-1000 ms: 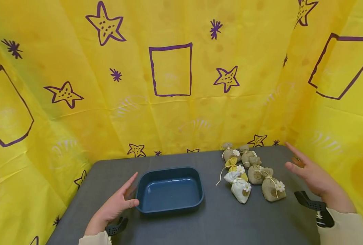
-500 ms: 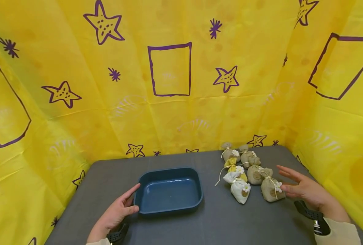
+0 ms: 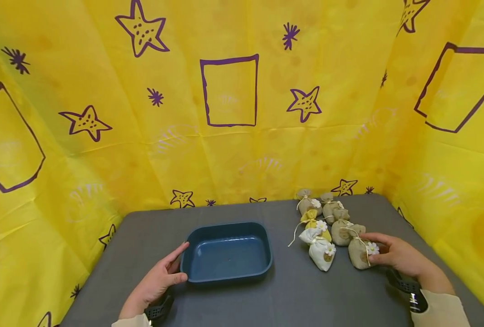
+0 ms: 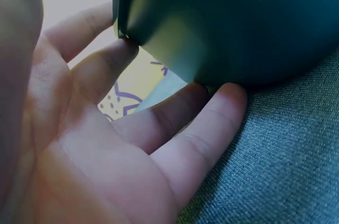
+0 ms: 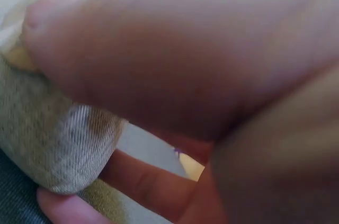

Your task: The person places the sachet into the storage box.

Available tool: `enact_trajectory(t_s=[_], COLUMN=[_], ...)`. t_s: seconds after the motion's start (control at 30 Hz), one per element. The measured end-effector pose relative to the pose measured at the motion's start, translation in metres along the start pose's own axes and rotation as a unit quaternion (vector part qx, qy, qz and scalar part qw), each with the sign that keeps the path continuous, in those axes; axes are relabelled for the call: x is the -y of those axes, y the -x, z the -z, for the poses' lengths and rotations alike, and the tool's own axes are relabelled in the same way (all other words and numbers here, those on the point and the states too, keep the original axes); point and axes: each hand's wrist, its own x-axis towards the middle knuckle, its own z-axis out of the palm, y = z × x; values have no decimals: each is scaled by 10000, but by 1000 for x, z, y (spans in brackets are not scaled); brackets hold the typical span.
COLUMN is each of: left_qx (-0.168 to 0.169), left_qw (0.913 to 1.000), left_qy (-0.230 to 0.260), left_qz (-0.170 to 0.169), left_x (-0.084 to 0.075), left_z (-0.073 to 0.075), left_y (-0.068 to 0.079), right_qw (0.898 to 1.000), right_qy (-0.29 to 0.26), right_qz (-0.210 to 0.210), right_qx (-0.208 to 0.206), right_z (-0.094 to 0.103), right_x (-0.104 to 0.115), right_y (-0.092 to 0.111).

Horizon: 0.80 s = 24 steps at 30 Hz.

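My left hand [image 3: 156,279] rests against the left end of a dark blue rectangular tub [image 3: 229,278], thumb at its near corner. In the left wrist view, fairly straight fingertips touch the tub's outer wall [image 4: 254,28]. On the right, my right hand [image 3: 401,256] holds a beige drawstring sachet [image 3: 358,255] with a white flower, thumb in front and fingers behind it. The right wrist view shows the thumb across this sachet's cloth [image 5: 53,139] and fingertips at its lower edge. The sachet sits on the table, nearest of the beige ones.
Beside the held sachet lie a white sachet [image 3: 321,254], a yellow sachet [image 3: 325,234] partly covered by it, and several more beige sachets [image 3: 341,232] toward the back. The grey table [image 3: 291,295] is enclosed by yellow patterned curtains [image 3: 234,163].
My right hand has come left and down from beside the sachets and taken hold of the nearest beige one. My left hand has moved in against the tub's side.
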Motion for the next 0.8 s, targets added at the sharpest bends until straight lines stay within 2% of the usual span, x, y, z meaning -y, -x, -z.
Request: enact_trajectory(t_s=[0.17, 0.3, 0.47, 0.6, 0.73, 0.8], left_qx=[78, 170, 53, -10, -40, -48], left_qw=[10000, 9998, 9999, 9999, 9998, 9997], left_qy=[8, 97, -81, -134, -178, -222], left_qz=[39, 4, 68, 99, 106, 72], left_x=[1, 3, 3, 4, 4, 2], left_z=[1, 3, 4, 4, 5, 5], left_y=[-2, -4, -3, -5, -6, -8], right_qw=[9997, 9998, 9991, 9993, 9986, 9971], right_qy=[-26, 119, 370, 54, -279, -406], right_qz=[-245, -166, -221, -337, -232, -308], right_qx=[29, 59, 25, -116, -386, -572], right_z=[-3, -5, -7, -9, -7, -5], right_x=[0, -2, -5, -11, -15, -13], right_y=[-2, -2, -3, -4, -2, 1])
